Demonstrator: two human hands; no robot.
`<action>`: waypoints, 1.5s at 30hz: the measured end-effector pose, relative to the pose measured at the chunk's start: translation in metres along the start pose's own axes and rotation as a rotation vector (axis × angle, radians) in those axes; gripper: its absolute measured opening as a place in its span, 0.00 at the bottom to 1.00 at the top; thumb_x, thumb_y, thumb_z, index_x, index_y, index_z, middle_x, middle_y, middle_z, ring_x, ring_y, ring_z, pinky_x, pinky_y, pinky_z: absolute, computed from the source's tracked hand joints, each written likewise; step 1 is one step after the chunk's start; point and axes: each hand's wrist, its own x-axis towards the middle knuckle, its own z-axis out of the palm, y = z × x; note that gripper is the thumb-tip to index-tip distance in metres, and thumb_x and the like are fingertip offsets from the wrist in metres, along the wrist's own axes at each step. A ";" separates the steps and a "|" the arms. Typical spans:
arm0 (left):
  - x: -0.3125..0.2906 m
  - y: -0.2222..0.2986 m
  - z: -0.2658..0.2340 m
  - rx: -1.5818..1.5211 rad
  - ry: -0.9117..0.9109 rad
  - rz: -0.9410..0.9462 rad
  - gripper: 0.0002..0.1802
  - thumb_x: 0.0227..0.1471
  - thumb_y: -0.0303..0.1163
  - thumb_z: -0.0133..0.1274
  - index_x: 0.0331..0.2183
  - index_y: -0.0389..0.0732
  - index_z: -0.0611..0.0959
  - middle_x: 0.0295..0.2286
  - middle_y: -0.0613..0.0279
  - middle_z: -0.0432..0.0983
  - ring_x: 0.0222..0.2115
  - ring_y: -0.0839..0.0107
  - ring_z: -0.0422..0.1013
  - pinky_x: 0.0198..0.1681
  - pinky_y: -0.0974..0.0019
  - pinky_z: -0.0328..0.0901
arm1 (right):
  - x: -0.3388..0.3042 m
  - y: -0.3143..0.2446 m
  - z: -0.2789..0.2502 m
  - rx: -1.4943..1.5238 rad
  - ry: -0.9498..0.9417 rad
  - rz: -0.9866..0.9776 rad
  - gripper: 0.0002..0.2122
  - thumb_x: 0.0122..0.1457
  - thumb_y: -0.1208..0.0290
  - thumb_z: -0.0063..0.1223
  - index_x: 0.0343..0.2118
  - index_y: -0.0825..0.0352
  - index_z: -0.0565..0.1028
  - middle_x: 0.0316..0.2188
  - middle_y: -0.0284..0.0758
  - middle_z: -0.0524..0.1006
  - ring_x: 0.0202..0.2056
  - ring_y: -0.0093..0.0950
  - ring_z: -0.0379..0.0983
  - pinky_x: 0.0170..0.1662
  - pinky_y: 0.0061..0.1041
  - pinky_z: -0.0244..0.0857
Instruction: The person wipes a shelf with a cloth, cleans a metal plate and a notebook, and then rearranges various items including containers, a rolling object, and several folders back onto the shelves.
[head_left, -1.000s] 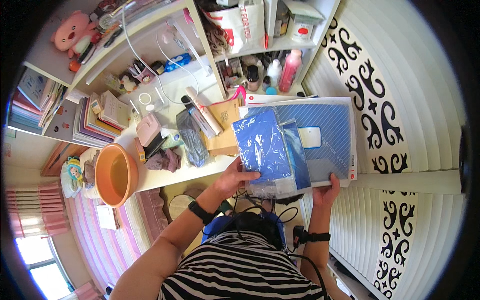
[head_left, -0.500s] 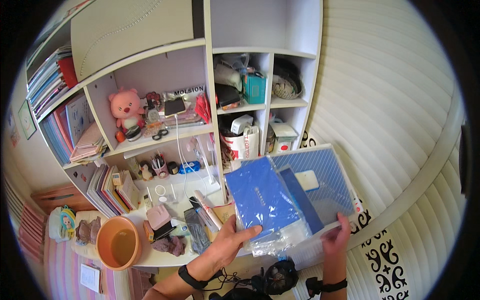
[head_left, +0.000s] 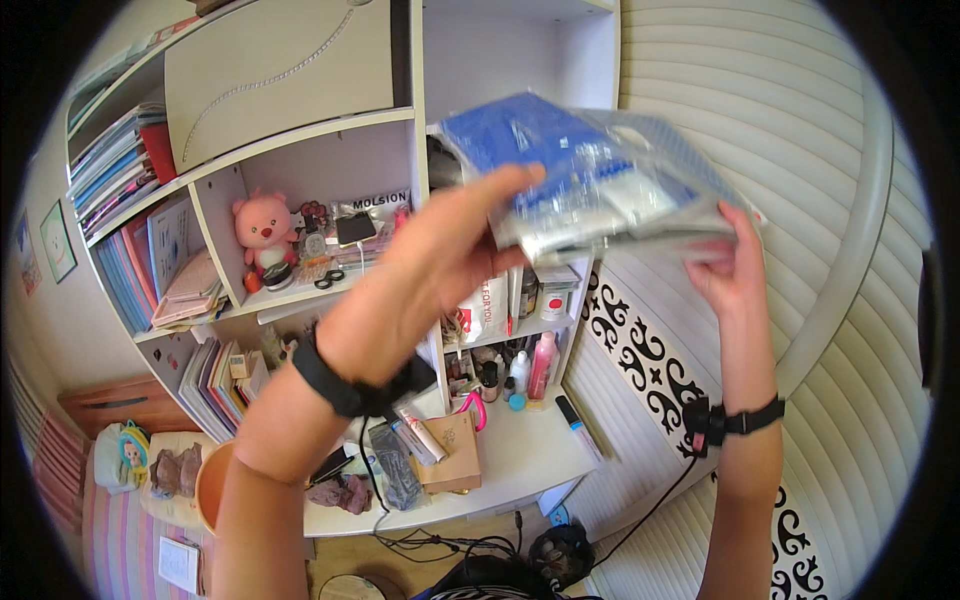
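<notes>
Both my hands hold up a stack in front of the upper shelves. On top lies a blue flat packet in clear plastic wrap (head_left: pixel 520 130); beneath it is a wide flat box with a striped blue-grey face (head_left: pixel 668 140). My left hand (head_left: pixel 450 230) is closed on the stack's near left edge, thumb over the wrapped packet and fingers underneath. At the near right edge my right hand (head_left: pixel 732 262) grips the flat box. The stack tilts, blurred by motion, and hides part of the cubbies behind it.
An open upper cubby (head_left: pixel 500 60) lies just beyond the stack. The white desk (head_left: pixel 530 450) below bears a cardboard box (head_left: pixel 455 450), bottles and a pink bottle (head_left: pixel 541 365). An orange bucket (head_left: pixel 212 485) stands at the left, a ribbed white blind (head_left: pixel 760 80) at the right.
Both hands have raised the flat box and wrapped packet from above the desk to the upper cubbies. The cardboard box and bottles on the desk have come into view.
</notes>
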 end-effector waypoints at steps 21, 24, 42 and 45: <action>0.204 0.105 -0.092 -0.075 0.100 0.002 0.29 0.82 0.49 0.78 0.60 0.29 0.94 0.54 0.40 0.92 0.53 0.51 0.88 0.39 0.68 0.88 | 0.156 0.050 0.164 0.187 -0.267 0.119 0.32 0.76 0.69 0.81 0.77 0.73 0.79 0.81 0.59 0.79 0.79 0.65 0.82 0.85 0.84 0.78; 0.202 0.118 -0.096 -0.038 0.095 0.000 0.30 0.83 0.52 0.77 0.58 0.29 0.95 0.53 0.39 0.93 0.52 0.52 0.89 0.37 0.69 0.89 | 0.160 0.049 0.171 0.195 -0.249 0.126 0.31 0.77 0.68 0.80 0.77 0.74 0.79 0.80 0.59 0.79 0.78 0.66 0.82 0.84 0.85 0.79; 0.219 0.116 -0.028 0.016 0.150 0.070 0.23 0.83 0.41 0.78 0.61 0.34 0.90 0.56 0.42 0.91 0.52 0.50 0.90 0.45 0.53 0.97 | 0.243 0.056 0.159 0.202 -0.162 0.174 0.28 0.83 0.59 0.74 0.73 0.76 0.81 0.77 0.65 0.81 0.77 0.68 0.83 0.77 0.87 0.86; 0.217 0.105 -0.031 0.031 0.137 0.123 0.23 0.81 0.40 0.79 0.61 0.33 0.89 0.55 0.42 0.90 0.52 0.50 0.89 0.46 0.52 0.97 | 0.245 0.057 0.154 0.203 -0.201 0.168 0.28 0.82 0.59 0.74 0.72 0.76 0.81 0.77 0.65 0.81 0.76 0.69 0.84 0.78 0.86 0.86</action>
